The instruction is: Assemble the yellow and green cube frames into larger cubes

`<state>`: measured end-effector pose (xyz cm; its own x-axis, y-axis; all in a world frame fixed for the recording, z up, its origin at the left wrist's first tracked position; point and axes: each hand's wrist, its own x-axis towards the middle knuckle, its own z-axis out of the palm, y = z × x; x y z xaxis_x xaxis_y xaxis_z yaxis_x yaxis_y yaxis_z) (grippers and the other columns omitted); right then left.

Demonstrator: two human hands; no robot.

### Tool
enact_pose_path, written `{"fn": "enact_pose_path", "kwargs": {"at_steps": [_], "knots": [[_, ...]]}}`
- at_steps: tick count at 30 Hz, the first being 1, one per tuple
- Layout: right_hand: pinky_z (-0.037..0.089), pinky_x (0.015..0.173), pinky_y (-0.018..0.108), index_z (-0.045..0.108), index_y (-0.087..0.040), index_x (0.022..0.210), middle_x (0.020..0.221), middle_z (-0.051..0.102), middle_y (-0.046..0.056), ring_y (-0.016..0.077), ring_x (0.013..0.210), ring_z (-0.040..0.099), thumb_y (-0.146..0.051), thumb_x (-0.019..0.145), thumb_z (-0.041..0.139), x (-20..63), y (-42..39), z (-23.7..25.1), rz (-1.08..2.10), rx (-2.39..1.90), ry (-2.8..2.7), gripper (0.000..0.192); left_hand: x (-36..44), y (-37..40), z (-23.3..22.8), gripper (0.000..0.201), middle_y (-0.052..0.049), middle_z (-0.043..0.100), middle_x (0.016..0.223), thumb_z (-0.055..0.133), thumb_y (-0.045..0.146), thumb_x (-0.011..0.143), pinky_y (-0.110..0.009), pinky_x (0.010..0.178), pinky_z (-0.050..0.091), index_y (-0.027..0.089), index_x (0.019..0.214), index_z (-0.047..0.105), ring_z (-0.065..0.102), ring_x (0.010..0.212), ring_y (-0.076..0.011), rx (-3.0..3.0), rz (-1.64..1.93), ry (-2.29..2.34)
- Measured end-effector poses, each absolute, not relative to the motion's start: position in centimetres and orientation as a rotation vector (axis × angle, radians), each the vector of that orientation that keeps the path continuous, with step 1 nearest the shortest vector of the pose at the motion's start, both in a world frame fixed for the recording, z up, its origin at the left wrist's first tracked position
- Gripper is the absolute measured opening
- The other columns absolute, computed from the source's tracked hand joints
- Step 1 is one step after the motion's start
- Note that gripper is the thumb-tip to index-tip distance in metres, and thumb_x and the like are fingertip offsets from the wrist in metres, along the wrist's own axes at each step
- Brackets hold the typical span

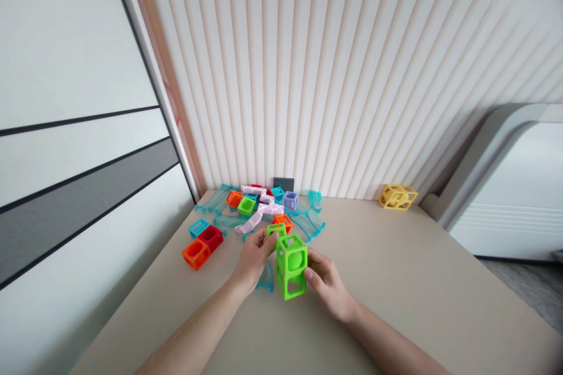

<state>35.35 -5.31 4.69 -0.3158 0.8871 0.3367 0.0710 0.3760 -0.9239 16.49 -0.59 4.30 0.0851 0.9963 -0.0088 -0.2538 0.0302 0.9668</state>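
In my right hand (325, 282) is an upright bright green open-frame block (292, 268) two cells tall, with a round shape inside its upper cell. The fingers close on its right side, above the table. My left hand (254, 258) pinches a smaller green frame block (276, 228) at the upper left of the tall one. The two green pieces overlap in view, and I cannot tell whether they touch. Below my left hand lies a clear teal piece (265, 277), partly hidden by the fingers.
Left on the table (378, 281) are an orange block (196, 254), a red block (211, 237) and a blue block (199, 228). Behind my hands lie clear teal pieces (309, 224), a pale pink zigzag track (251, 222) and several coloured blocks. A yellow frame (397, 197) stands back right.
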Motion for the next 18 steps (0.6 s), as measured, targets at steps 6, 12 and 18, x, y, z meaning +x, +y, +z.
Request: {"fn": "enact_pose_path", "kwargs": {"at_steps": [6,12,18], "knots": [[0.056,0.085,0.037,0.070,-0.021,0.117,0.104,0.073,0.010,0.0253,0.095,0.068,-0.057,0.094,0.056,35.2,-5.2,4.1,1.109,-0.800,-1.689,0.045,16.8,-1.5,5.8,0.036,-0.001,0.070,0.076,0.083,0.049,0.073,-0.023,0.059,0.047,0.017,0.084,0.069,0.064,0.067,-0.0140,0.884,1.216,0.793],[0.057,0.080,0.036,0.069,-0.020,0.116,0.104,0.074,0.011,0.0254,0.092,0.070,-0.060,0.094,0.055,35.2,-4.8,4.0,1.064,-0.859,-1.613,0.048,16.2,-1.7,6.2,0.040,-0.008,0.072,0.104,0.068,0.054,0.088,-0.031,0.079,0.055,0.020,0.110,0.068,0.069,0.098,-0.0228,1.003,1.164,0.583],[0.058,0.080,0.034,0.070,-0.020,0.115,0.106,0.075,0.011,0.0243,0.090,0.071,-0.057,0.096,0.055,35.0,-4.7,4.1,1.074,-0.850,-1.565,0.045,15.9,-1.7,5.7,0.061,-0.011,0.063,0.129,0.081,0.051,0.078,-0.037,0.098,0.051,0.024,0.127,0.059,0.061,0.120,-0.0278,1.123,1.086,0.491]]}}
